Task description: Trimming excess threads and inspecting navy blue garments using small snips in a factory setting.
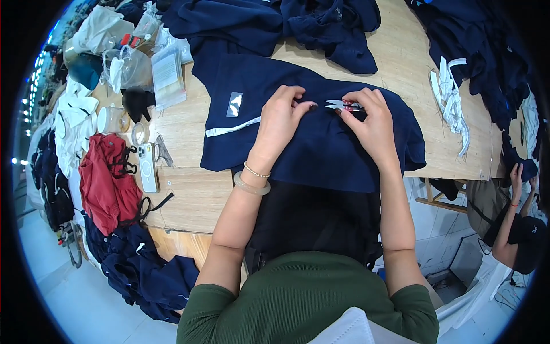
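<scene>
A navy garment point(321, 155) lies spread on the table in front of me and hangs over its near edge. My right hand point(372, 121) is closed round small thread snips point(334, 104), the metal blades pointing left above the cloth. Across from their tips is my left hand point(281, 117), its fingers curled and its thumb toward the snips. Whether a thread is between those fingertips is too small to tell. A white strip point(232, 128) runs along the garment to the left of that hand. Above the strip, a small shiny clear patch point(234, 105) sits on the fabric.
More navy garments point(329, 28) are heaped at the far side. White fabric scraps point(450, 103) lie on the wooden table point(401, 83) to the right. Leftward are a phone point(147, 167), a tape roll point(140, 133), a red bag point(109, 183) and plastic packets point(169, 77). Another person point(513, 229) works at right.
</scene>
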{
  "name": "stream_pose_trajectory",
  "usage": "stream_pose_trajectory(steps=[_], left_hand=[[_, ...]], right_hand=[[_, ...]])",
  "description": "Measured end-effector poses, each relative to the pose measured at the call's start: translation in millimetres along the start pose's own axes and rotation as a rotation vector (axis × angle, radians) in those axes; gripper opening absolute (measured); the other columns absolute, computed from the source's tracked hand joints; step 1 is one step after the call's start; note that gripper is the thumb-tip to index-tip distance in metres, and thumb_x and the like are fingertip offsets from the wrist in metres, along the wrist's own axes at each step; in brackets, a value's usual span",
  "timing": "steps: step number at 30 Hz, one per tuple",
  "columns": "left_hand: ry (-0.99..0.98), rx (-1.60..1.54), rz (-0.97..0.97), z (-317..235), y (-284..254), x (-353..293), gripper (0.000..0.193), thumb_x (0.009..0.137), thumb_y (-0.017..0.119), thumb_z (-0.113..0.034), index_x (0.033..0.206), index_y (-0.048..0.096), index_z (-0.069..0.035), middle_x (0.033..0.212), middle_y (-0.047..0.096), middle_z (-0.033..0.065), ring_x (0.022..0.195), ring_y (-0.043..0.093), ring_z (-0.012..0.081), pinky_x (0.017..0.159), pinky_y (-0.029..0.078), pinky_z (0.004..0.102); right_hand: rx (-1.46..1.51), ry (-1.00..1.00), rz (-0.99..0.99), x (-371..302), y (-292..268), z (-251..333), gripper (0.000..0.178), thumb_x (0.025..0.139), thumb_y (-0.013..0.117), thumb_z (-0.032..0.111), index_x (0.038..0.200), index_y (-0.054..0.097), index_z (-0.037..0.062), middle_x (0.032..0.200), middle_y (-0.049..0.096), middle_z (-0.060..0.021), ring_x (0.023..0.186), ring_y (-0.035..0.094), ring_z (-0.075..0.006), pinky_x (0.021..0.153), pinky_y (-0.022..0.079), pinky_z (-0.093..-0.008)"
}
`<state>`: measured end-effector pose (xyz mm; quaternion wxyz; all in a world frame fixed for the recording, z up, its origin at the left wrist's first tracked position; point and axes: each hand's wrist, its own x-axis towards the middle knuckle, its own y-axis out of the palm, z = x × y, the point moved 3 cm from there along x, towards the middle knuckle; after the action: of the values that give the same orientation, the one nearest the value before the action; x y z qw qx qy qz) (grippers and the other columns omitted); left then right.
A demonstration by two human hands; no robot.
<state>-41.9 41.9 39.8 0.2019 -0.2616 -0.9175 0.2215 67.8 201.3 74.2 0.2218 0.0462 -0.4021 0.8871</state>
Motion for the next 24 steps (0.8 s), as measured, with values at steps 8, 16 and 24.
stream_pose_trajectory(steps=[8,16,24], left_hand=[[-0.006,0.227,0.032,4.1,4.9,-0.7,0.008,0.086,0.065,-0.004,0.083,0.064,0.003,0.079,0.068,0.0112,0.071,0.068,0.0219,0.064,0.053,0.0308],[-0.089,-0.018,0.075,11.6,-2.9,-0.5,0.004,0.089,0.058,0.000,0.091,0.059,0.003,0.079,0.066,0.0145,0.075,0.069,0.0244,0.066,0.054,0.0296],[0.179,0.181,0.188,10.2,-5.1,-4.6,0.015,0.082,0.061,0.004,0.097,0.062,0.001,0.084,0.064,0.0135,0.078,0.066,0.0282,0.070,0.052,0.0330]], right_hand=[[0.019,0.062,0.008,-5.6,-3.6,-7.2,0.019,0.075,0.071,0.013,0.090,0.066,0.0026,0.083,0.059,-0.0066,0.082,0.052,-0.0230,0.073,0.044,-0.0333],[0.064,0.033,0.009,-0.1,4.3,-4.7,0.019,0.075,0.071,0.013,0.090,0.066,0.0027,0.083,0.059,-0.0067,0.082,0.053,-0.0228,0.072,0.044,-0.0330],[0.054,0.042,0.017,0.1,3.4,-6.4,0.019,0.075,0.071,0.013,0.090,0.065,0.0030,0.083,0.059,-0.0065,0.082,0.053,-0.0229,0.073,0.044,-0.0325]])
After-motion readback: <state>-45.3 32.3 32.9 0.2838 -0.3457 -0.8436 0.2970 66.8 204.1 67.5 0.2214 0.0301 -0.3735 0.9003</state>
